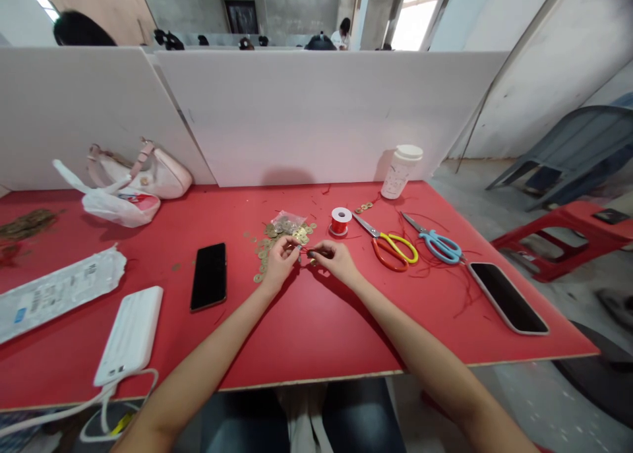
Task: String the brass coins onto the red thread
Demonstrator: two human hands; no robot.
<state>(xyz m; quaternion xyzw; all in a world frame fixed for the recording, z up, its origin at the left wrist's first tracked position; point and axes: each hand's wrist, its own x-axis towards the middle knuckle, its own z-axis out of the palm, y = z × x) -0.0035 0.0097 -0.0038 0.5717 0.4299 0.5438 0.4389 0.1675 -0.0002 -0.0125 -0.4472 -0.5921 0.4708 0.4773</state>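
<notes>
Both hands meet over the middle of the red table. My left hand is closed in a pinch on a thin red cord. Facing it, my right hand pinches the same cord, with a brass-coloured coin partly hidden under its fingertips. A loose pile of round coins with holes lies just left of and behind my left hand, beside a small clear plastic bag. Behind my right hand stands a spool of red cord. A short row of coins on cord lies farther back.
To the right lie red-and-yellow-handled scissors, blue-handled scissors and a phone. A white cup stands by the white partition. On the left are a black phone, a white power bank, a plastic bag and a handbag.
</notes>
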